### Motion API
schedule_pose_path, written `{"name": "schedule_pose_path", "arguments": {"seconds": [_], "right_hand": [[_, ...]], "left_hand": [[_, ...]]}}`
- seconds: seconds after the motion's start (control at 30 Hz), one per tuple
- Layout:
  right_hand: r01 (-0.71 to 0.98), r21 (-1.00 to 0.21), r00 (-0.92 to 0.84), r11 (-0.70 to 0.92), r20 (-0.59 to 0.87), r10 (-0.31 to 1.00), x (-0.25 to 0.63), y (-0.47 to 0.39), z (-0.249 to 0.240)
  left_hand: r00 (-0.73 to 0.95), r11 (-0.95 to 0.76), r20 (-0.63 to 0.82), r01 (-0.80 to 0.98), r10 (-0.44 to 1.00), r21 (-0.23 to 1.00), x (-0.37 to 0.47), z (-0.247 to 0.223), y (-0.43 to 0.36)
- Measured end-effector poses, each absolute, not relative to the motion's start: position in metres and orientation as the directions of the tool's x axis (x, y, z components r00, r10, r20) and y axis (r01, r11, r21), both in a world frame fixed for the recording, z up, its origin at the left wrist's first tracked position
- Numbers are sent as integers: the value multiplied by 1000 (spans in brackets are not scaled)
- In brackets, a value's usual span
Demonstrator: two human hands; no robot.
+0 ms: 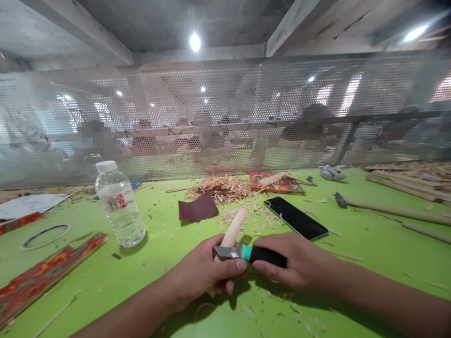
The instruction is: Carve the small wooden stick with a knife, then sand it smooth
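Observation:
My left hand [207, 267] is closed round a pale, rounded piece of wood [234, 228], whose upper end sticks up and leans to the right. In my right hand [289, 258] is a carving knife [265, 256] with a black handle and a teal collar. Its short blade points left and lies across the wood, by my left thumb. The lower part of the wood is mostly hidden by my left fingers. Ahead of my hands is a piece of dark brown sandpaper [198, 209]. A black phone [296, 218] rests beyond my right hand.
A water bottle [120, 206] stands to the left, near a white ring [45, 236] and a painted board [49, 272]. Wood shavings [220, 188] are heaped at the back before a perforated metal screen [218, 112]. A long-handled tool [391, 209] and wood strips [408, 185] lie right.

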State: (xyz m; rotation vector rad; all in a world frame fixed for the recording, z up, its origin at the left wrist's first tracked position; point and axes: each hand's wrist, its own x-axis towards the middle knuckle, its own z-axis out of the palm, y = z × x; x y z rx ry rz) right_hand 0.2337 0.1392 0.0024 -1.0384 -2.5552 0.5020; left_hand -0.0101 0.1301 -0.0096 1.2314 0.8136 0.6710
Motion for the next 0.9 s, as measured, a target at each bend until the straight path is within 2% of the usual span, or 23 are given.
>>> {"name": "schedule_pose_path", "arguments": {"seconds": [0.23,0.5,0.63,0.8,0.9], "right_hand": [[616,-414,-659,670,195,727,233,138,1],[685,-308,-617,660,237,751,233,136,-5],[723,-261,-585,640,263,767,229,135,-8],[815,-299,-422,497,283,861,235,148,-5],[856,-278,-340,436,333,880,242,159,-3]], "left_hand": [[527,173,-156,17,835,985,-7,-7,129],[464,183,-205,93,862,979,-6,-7,129],[390,228,-240,77,889,970,-4,-7,128],[367,244,-236,26,900,969,-1,-6,125],[367,257,-233,-16,901,966,-1,-9,125]]}}
